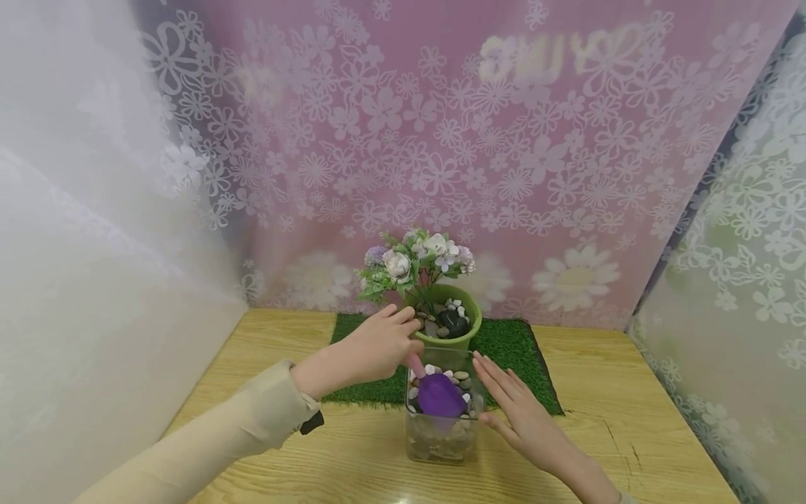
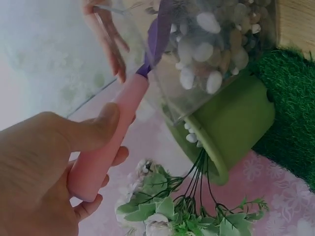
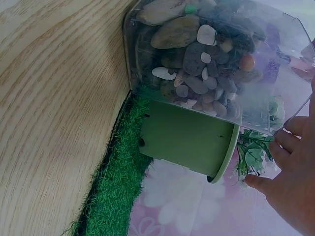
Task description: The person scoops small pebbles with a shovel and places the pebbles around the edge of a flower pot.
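My left hand (image 1: 380, 344) grips the pink handle of a small trowel (image 2: 110, 140). Its purple blade (image 1: 441, 396) dips inside a clear square container (image 1: 439, 451), over the stones (image 2: 202, 51) there. These stones are white, grey and brown, and they fill the lower part. At the right side of the container my right hand (image 1: 529, 413) has its fingers straight, fingertips right at the rim. Just behind stands a green flowerpot (image 1: 475, 329) with white and purple flowers (image 1: 418, 259), white pebbles and a dark stone in it.
The pot stands on a green turf mat (image 1: 513, 357), which lies on a wooden table (image 1: 623, 406). A pink floral curtain (image 1: 441, 140) hangs behind, and pale walls (image 1: 94, 245) close in the left and right sides.
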Tool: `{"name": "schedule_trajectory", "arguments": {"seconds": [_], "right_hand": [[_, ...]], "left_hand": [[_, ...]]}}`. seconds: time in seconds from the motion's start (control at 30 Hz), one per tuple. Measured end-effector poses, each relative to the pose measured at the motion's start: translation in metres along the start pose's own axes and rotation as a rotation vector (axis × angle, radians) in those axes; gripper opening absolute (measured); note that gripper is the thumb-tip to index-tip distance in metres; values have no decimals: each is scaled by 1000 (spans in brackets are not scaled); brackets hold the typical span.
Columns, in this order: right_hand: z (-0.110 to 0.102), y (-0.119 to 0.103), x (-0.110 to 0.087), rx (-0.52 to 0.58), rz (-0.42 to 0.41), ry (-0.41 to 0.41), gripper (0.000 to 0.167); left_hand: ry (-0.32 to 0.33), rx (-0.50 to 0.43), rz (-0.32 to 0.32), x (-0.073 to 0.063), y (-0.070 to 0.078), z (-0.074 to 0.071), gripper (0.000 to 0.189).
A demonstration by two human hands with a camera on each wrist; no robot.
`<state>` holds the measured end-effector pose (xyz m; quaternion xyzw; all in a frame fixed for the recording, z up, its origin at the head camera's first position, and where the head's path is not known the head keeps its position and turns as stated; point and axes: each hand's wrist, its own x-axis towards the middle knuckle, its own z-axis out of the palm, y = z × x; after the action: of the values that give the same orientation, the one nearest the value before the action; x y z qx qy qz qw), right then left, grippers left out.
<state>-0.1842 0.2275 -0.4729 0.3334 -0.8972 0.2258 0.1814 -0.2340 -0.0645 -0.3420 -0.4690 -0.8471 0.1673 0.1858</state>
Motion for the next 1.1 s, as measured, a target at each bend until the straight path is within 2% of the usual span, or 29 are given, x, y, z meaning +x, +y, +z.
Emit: {"name": "schedule_trajectory", "arguments": {"seconds": [0.13, 0.4, 0.57, 0.7, 0.87, 1.03, 1.1], "right_hand": [[1, 1, 0, 3, -8, 2, 82], [1, 2, 1, 2, -9, 8, 82], [1, 2, 0, 12, -13, 2, 82], [2, 3, -1, 18, -11, 2, 82], [1, 2, -1, 19, -1, -12, 82], [1, 2, -1, 9, 8, -13, 86], [1, 2, -1, 6, 17, -13, 86]], "left_hand": [[26, -12, 28, 0, 0, 2, 9], [1, -73, -39, -5, -5, 18, 10], [10, -31, -37, -11, 0, 14, 7], [55, 3, -40, -15, 5, 11, 4], [106, 37, -43, -21, 11, 15, 3], [161, 73, -28, -18, 17, 16, 3], [159, 58, -39, -17, 19, 16, 3]]}}
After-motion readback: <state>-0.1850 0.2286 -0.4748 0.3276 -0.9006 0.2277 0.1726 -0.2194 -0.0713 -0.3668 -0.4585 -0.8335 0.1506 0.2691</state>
